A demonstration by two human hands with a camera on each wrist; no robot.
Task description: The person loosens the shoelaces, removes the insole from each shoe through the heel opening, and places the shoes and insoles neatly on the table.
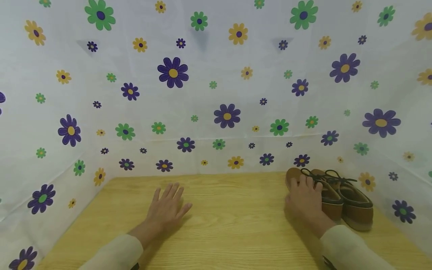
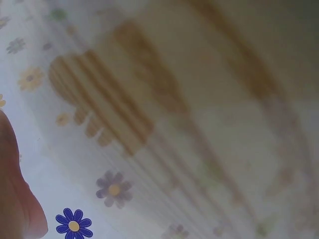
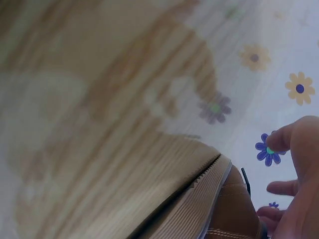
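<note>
A pair of brown lace-up shoes stands side by side at the right of the wooden tabletop, toes away from me. My right hand is over the left shoe, its loosely bent fingers overlapping the front and lace area in the head view. In the right wrist view, that hand has its fingers apart beside the shoe's upper. The right shoe is just beyond, with a dark lace bow. Left of centre, my left hand is spread low over the tabletop, holding nothing; only part of it shows in the left wrist view.
The light wooden tabletop meets a white flower-printed cloth that rises at the back and both sides. The right shoe stands close to the right-hand cloth wall. Both wrist views look blurred over much of their area.
</note>
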